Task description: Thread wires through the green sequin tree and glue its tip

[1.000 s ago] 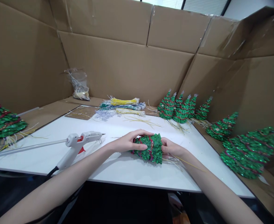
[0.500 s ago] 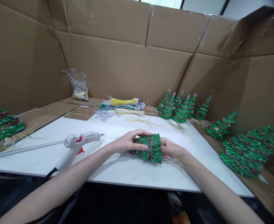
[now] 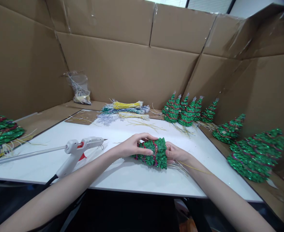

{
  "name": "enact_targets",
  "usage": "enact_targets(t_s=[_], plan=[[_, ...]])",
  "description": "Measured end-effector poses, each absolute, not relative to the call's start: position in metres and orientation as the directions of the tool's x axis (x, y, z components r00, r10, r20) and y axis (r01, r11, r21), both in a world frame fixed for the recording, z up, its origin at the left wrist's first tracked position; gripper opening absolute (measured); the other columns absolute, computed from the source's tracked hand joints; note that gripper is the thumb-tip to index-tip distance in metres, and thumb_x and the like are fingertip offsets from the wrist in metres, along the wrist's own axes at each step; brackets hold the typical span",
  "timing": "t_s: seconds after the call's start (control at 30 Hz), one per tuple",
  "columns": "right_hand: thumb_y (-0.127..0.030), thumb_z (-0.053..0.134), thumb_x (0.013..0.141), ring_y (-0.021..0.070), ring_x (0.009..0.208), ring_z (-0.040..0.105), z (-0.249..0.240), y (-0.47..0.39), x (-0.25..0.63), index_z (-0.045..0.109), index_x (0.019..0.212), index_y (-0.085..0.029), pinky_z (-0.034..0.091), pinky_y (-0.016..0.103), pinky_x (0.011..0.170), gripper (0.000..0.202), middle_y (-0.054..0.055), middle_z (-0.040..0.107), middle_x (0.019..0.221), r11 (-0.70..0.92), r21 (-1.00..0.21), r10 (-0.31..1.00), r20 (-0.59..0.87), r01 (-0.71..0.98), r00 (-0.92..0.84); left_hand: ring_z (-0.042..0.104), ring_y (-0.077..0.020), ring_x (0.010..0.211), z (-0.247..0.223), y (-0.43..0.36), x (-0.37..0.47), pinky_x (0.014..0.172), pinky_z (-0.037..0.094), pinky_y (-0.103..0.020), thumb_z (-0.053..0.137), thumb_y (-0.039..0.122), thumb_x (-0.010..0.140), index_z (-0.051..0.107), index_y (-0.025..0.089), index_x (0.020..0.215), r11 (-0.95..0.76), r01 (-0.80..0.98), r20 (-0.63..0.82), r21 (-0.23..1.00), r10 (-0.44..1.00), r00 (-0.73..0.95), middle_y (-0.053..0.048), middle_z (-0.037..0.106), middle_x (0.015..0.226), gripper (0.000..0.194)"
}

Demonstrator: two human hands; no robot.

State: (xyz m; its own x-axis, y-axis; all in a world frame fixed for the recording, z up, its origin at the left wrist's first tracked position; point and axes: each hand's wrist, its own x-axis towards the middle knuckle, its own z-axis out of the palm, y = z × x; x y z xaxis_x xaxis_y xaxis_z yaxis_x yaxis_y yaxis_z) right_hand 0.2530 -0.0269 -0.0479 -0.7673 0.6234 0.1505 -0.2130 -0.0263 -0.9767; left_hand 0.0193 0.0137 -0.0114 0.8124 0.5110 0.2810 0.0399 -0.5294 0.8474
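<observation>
A small green glittery Christmas tree [image 3: 160, 154] with red garland lies on its side, its wide base toward the right. My left hand [image 3: 138, 146] is wrapped over its narrower part, thumb along the near side. At the base, the curled fingers of my right hand [image 3: 175, 153] press close to the rim; what they pinch is hidden. Thin white and yellow wires [image 3: 180, 167] trail from the base beneath my right hand. Left of my hands, a white hot glue gun [image 3: 71, 158] rests on the white board [image 3: 117, 183], a long glue stick in its back.
Bundles of yellow, white and green wires [image 3: 128, 106] lie at the back, left of several small trees [image 3: 186, 112]. Larger trees stand at right [image 3: 258, 154] and left [image 3: 4, 130]. A plastic bag [image 3: 80, 88] leans on the cardboard wall [image 3: 122, 67].
The view has shifted slightly. My hands and the tree keep almost the same position and grip.
</observation>
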Motion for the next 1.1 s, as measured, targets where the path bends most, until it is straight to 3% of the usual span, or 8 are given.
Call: enact_targets(t_s=[0.27,0.47,1.1], plan=[[-0.056,0.069,0.079,0.0025,0.035,0.03,-0.045,-0.027,0.2556,0.055,0.072,-0.011,0.021,0.016,0.034,0.047,-0.008,0.042,0.047,-0.029,-0.989,0.629,0.092,-0.142,-0.772,0.056,-0.0215,0.114,-0.0119,0.0121,0.019,0.092,0.043,-0.03,0.075,0.035,0.079,0.06,0.023,0.126,-0.526,0.049,0.278,0.849,0.523,0.806,-0.005,0.062,0.123,0.05],[-0.057,0.071,0.077,0.0022,0.036,0.031,-0.043,-0.0266,0.2553,0.051,0.064,-0.013,0.023,0.016,0.035,0.05,-0.008,0.042,0.047,-0.02,-0.991,0.617,0.094,-0.135,-0.781,0.056,-0.0215,0.115,-0.0091,0.0102,0.0179,0.092,0.044,-0.029,0.074,0.032,0.08,0.059,0.024,0.128,-0.514,0.043,0.269,0.857,0.516,0.813,-0.005,0.062,0.124,0.051],[-0.061,0.075,0.068,0.0024,0.036,0.033,-0.0418,-0.0262,0.2574,0.052,0.068,-0.012,0.023,0.017,0.033,0.054,-0.009,0.042,0.048,-0.061,-0.995,0.664,0.016,-0.075,-0.747,0.054,-0.0233,0.12,-0.0082,0.0107,0.0152,0.097,0.043,-0.03,0.064,0.041,0.088,0.057,0.024,0.131,-0.503,0.045,0.245,0.863,0.495,0.833,-0.006,0.06,0.13,0.047]])
